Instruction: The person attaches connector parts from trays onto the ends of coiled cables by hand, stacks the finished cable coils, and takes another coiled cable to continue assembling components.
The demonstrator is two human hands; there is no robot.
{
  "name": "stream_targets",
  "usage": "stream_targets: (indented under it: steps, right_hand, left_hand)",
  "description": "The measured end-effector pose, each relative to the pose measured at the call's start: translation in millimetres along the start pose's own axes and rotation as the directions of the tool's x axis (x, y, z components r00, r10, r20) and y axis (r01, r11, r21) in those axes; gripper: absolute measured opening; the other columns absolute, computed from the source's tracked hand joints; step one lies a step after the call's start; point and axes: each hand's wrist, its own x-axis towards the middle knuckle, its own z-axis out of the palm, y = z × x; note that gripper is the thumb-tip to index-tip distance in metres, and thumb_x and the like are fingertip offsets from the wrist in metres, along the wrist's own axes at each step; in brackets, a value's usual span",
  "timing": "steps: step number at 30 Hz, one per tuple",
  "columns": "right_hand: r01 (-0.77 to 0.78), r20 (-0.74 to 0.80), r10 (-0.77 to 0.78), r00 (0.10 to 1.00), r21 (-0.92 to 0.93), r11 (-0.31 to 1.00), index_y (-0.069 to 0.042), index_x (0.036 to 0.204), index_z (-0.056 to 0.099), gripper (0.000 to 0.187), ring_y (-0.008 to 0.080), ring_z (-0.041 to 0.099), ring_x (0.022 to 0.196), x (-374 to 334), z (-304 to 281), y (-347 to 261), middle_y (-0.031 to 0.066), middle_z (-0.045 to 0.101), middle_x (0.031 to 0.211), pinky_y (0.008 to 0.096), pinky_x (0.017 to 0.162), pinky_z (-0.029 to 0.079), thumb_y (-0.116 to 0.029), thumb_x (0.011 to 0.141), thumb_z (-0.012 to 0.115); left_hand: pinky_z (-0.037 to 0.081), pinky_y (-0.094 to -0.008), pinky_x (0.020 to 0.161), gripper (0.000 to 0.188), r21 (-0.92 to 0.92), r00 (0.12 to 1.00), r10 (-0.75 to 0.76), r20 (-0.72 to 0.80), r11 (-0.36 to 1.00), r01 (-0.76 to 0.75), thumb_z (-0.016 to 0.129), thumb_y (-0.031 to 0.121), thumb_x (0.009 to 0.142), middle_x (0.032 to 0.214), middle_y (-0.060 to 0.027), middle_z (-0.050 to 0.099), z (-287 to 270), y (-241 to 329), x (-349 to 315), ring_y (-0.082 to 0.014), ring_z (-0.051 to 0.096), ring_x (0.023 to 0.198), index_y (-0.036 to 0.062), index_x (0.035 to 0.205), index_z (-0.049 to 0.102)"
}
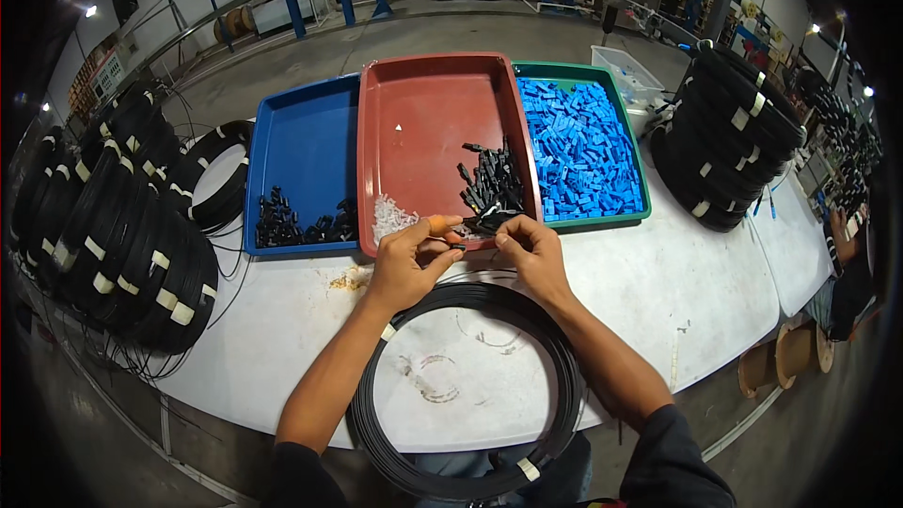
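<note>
My left hand (410, 261), with orange coverings on its fingertips, pinches a small black part (458, 247) at the front edge of the red tray (442, 94). Beside it my right hand (532, 252) is closed, thumb against fingers; what it grips is too small to make out. Black connector pieces (494, 179) lie heaped in the tray just beyond my fingers, with small clear-white pieces (390, 218) left of them. Under my forearms a coil of black cable (569, 367), bound with white tape, rests on the table and overhangs its near edge.
A blue tray (306, 136) holding small black parts (282, 224) adjoins on the left. The green tray (635, 155) on the right is full of blue connectors (583, 155). Stacked cable coils stand left (132, 254) and right (729, 136) on the white table (658, 292). Another person's arm (847, 240) shows far right.
</note>
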Motion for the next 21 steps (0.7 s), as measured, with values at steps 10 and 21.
stream_targets:
  steps: [10, 21]
  right_hand:
    - [0.422, 0.064, -0.448, 0.892, -0.476, 0.772, -0.003, 0.086, 0.068, 0.004, 0.0271, 0.058, 0.075, -16, -1, -12, 0.0099, 0.064, 0.080, 0.0383, 0.070, 0.038, -0.007, 0.084, 0.070]
    - [0.543, 0.182, -0.528, 0.829, -0.483, 0.687, -0.006, 0.081, 0.064, 0.005, 0.0249, 0.052, 0.075, -16, -3, -15, 0.0065, 0.057, 0.076, 0.0379, 0.072, 0.034, -0.008, 0.082, 0.069]
  left_hand:
    - [0.060, -0.0267, 0.086, 0.032, -0.157, 0.998, -0.006, -0.066, 0.988, -0.005, 0.075, -0.011, 0.084, 0.102, -0.0130, 0.073, -6, -4, -8, -0.0176, 0.074, 0.100, -0.0021, 0.113, 0.063]
    - [0.060, -0.0297, 0.086, 0.033, -0.195, 0.995, -0.013, -0.101, 0.981, -0.007, 0.084, -0.003, 0.079, 0.101, -0.0124, 0.077, -4, -7, -10, -0.0193, 0.075, 0.099, -0.0007, 0.107, 0.068]
